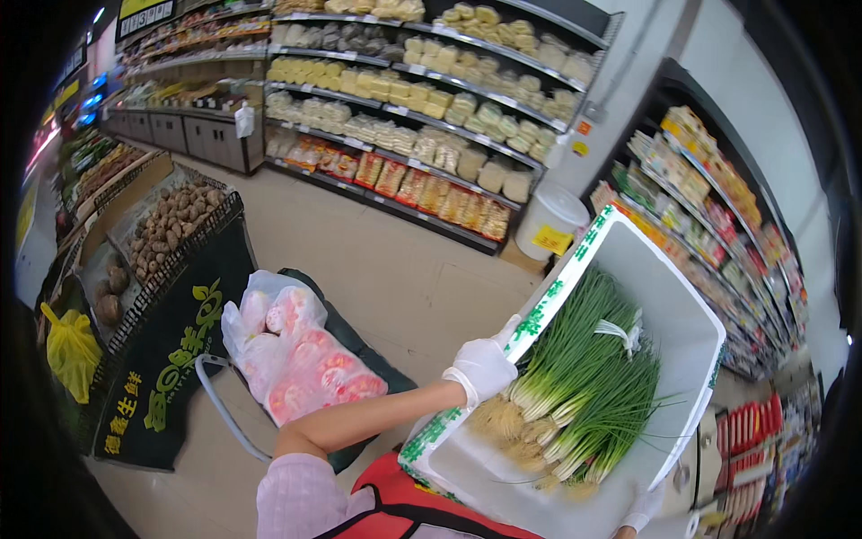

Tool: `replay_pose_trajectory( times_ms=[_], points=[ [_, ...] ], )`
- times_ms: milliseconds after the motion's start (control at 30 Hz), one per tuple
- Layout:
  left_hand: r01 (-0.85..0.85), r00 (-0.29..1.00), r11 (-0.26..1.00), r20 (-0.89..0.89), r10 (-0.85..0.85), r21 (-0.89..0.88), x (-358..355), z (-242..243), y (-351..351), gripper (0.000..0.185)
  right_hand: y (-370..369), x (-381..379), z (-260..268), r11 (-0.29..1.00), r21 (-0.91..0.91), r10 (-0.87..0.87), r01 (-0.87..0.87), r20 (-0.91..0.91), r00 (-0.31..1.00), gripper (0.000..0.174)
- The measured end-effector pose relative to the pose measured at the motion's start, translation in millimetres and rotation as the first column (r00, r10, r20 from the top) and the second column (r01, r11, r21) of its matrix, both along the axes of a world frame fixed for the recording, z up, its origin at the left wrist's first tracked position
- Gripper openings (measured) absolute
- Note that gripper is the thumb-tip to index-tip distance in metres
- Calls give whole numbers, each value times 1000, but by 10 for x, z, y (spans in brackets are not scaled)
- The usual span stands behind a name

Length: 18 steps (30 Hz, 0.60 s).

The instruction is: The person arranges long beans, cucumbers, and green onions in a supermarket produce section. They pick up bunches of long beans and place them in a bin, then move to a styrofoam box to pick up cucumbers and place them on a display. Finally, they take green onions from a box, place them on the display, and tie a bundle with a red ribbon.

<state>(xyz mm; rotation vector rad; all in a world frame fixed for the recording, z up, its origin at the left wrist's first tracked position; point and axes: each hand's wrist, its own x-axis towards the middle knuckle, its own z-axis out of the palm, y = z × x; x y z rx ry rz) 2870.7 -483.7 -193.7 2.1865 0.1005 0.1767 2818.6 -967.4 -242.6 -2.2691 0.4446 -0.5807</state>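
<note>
A white foam box [680, 296] with green tape along its rim is tilted in front of me. Inside lie bundles of green onions [579, 364] with pale roots, one tied with a white strip. My left hand [481, 370], in a white glove, grips the box's left rim. At the lower right my right hand [643, 509], also gloved, holds the near right edge, its fingers partly hidden. Left of the box, a clear plastic bag [303, 357] of red and white packages rests on a dark green cart or bag with a grey handle.
A produce stand [182, 350] with brown root vegetables [172, 229] stands at the left, a yellow plastic bag [71, 350] hanging from it. Stocked shelves [417, 121] line the back, beside a white lidded bucket [552, 215]. Another packed shelf [707, 222] runs down the right.
</note>
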Motion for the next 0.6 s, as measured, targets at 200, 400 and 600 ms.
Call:
replay_pose_trajectory(
  times_ms=[200, 400, 600],
  points=[
    [-115, 992, 993, -52, 114, -5, 1323, -94, 327, 81, 142, 1905, 23, 985, -63, 161, -160, 25, 987, 44],
    [-240, 970, 969, -52, 237, -66, 2494, -248, 779, 82, 1018, 3481, 395, 828, -517, 181, -218, -121, 976, 41],
    [-486, 871, 873, -113, 479, -41, 3116, -275, 1599, 82, 2332, 5214, 472, 797, -441, 351, -413, -218, 911, 40]
  ],
)
